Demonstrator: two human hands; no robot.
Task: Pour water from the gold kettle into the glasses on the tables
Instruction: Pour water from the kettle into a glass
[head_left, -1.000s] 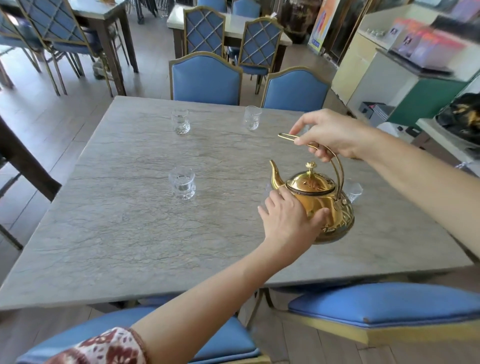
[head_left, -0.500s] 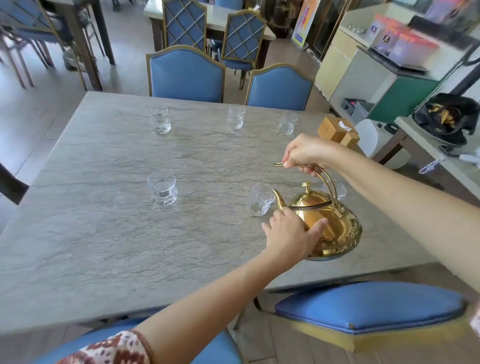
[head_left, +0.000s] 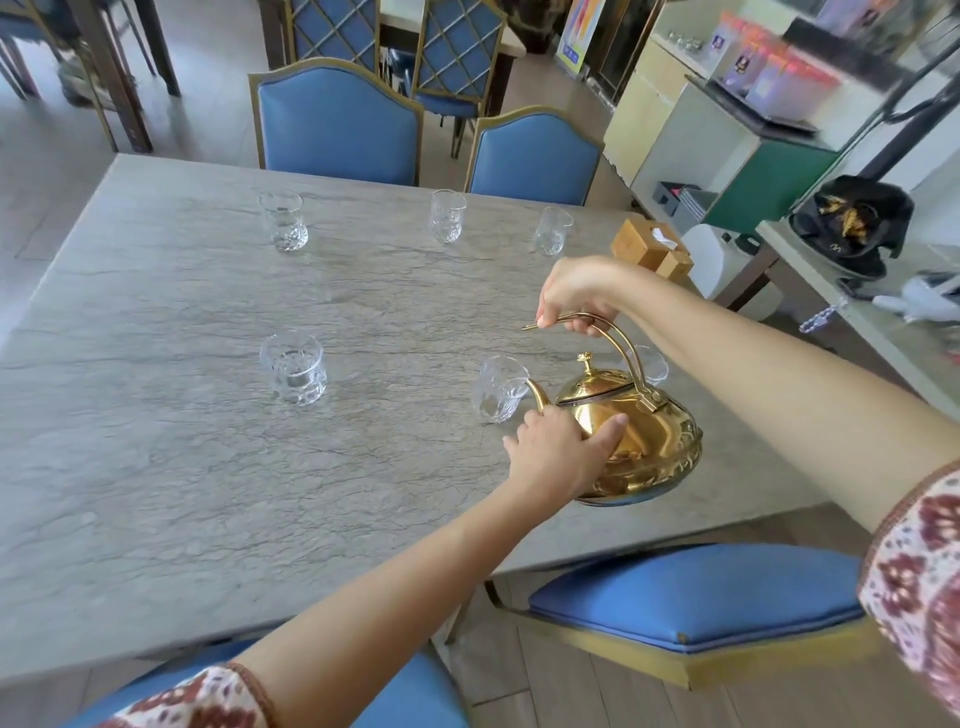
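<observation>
While the right hand (head_left: 576, 299) grips the gold kettle (head_left: 649, 441) handle, left hand (head_left: 553, 457) fingers (head_left: 519, 439) cup its body — spout at the glass (head_left: 498, 389) rim.

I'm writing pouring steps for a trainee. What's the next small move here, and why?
Probably tip the gold kettle a little further toward the nearest glass. Its spout sits at that glass's rim, the right hand grips the handle, the left hand holds its side, and no stream is visible yet.
</observation>
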